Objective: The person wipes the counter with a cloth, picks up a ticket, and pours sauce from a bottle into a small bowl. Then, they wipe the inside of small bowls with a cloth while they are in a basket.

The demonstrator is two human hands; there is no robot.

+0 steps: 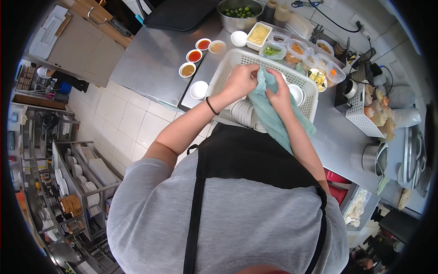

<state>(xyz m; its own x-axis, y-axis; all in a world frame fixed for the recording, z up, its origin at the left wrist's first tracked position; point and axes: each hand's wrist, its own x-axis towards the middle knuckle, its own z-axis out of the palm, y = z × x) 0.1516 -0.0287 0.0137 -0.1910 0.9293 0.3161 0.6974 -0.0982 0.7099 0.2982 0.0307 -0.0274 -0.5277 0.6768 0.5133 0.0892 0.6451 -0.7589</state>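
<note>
A light green cloth (264,101) is bunched between my two hands above a white perforated basket (314,106), its lower end hanging over the basket's near side. My left hand (242,81), with a black band at the wrist, has its fingers curled in at the cloth's upper left edge. On the other side, my right hand (280,95) grips the cloth between thumb and fingers. Whether anything is wrapped inside the cloth is hidden. Within the basket lie a row of stacked small white bowls (242,113) and, at the right, more white bowls (295,94).
Left of the basket stand small cups of sauce (194,56) and an empty white bowl (198,90). Behind it are a yellow-filled container (258,34), bagged ingredients (295,50) and a metal bowl of green fruit (240,10). A bottle basket (365,112) and metal pot (375,159) stand right.
</note>
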